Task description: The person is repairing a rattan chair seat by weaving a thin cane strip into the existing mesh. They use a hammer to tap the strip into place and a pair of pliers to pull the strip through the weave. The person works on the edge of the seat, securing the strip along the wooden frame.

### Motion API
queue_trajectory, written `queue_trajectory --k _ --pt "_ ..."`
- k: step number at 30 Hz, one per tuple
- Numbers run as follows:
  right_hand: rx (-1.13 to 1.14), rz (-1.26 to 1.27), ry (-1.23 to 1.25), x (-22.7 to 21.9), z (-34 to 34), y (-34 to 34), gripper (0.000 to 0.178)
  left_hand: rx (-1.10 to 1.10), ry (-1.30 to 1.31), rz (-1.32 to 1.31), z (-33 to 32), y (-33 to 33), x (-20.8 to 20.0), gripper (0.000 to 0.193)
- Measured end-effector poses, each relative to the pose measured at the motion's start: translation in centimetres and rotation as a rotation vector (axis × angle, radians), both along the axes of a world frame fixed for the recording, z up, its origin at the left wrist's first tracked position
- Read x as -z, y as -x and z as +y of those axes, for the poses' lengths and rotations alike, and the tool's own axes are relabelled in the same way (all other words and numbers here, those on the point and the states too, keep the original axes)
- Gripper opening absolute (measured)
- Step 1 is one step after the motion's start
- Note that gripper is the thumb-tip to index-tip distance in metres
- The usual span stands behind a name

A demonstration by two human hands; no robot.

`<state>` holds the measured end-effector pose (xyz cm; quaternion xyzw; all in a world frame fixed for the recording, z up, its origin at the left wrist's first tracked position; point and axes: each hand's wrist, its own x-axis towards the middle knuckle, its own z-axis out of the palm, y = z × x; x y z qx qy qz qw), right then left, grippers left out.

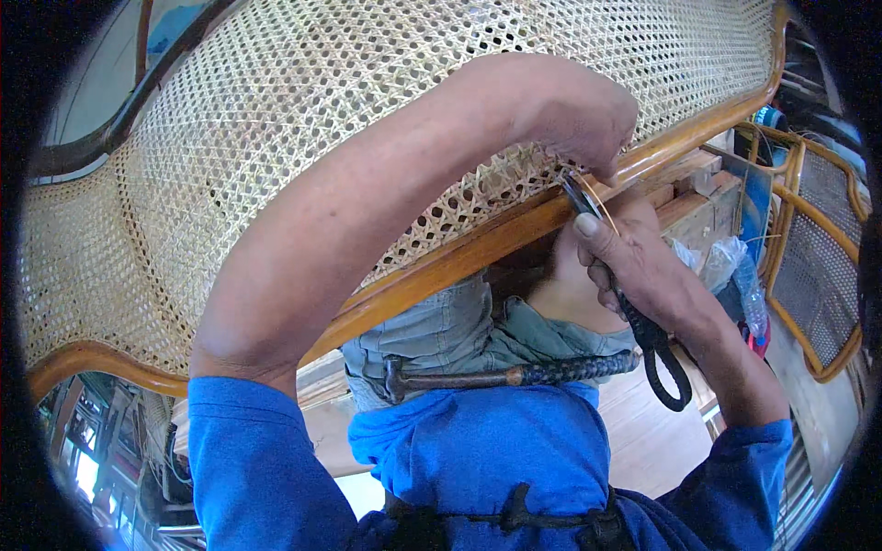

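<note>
Forearm arched over cane panel [276, 119]; left hand [583, 119] pinching strand [602, 204]; right hand [634, 266] gripping tool [643, 321].

Matt woven cane panel [276, 119], glossy wooden frame [478, 248].

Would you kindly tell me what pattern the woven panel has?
The woven panel is pale cane in an open lattice weave, seen in the head view.
</note>
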<state>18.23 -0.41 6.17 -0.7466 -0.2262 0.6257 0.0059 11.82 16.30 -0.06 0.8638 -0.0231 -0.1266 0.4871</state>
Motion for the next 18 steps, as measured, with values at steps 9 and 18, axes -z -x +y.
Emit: queue_trajectory --k 9,18 --pt "-0.260 -0.241 -0.273 -2.2 -1.5 -0.4 0.052 -0.220 0.095 -0.083 -0.1 -0.5 1.2 0.026" --pt "0.310 -0.469 0.022 5.1 -35.0 -6.1 0.054 -0.766 0.060 0.001 -1.4 8.4 -6.1 0.025"
